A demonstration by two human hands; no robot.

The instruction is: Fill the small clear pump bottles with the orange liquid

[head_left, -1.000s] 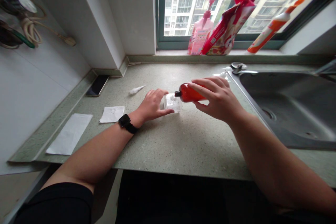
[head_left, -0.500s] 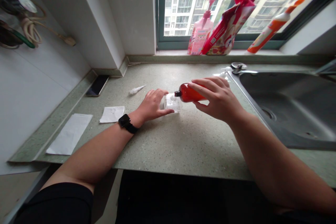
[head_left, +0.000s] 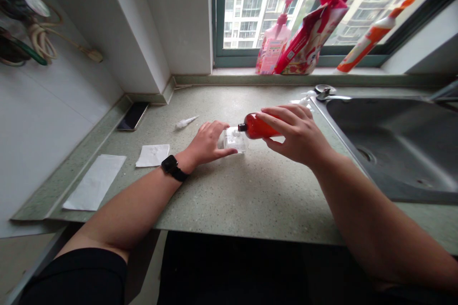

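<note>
Head view: a red bottle (head_left: pixel 259 126) with a black neck tips downward, and its neck sits right by the top of a small clear bottle (head_left: pixel 234 139) on the speckled green counter (head_left: pixel 250 200). The right hand (head_left: pixel 296 134) holds the red bottle from the side, fingers on top and thumb below, in a firm, curled grip. The left hand (head_left: pixel 207 143) reaches over to the clear bottle, its fingers and thumb spread apart and pinching it lightly from the sides. I cannot tell if anything is coming out of the red bottle. The two bottles are so close that a small shake could knock them together, and then the clear one might tip over. A slipping hand could drop the red bottle too. Past the left wrist and its black watch (head_left: pixel 171 167) lie a small paper sheet (head_left: pixel 153 155), a bigger paper sheet (head_left: pixel 95 182) and a phone (head_left: pixel 133 116). A steel sink (head_left: pixel 390 152) sits on the right, just beside the right hand.
</note>
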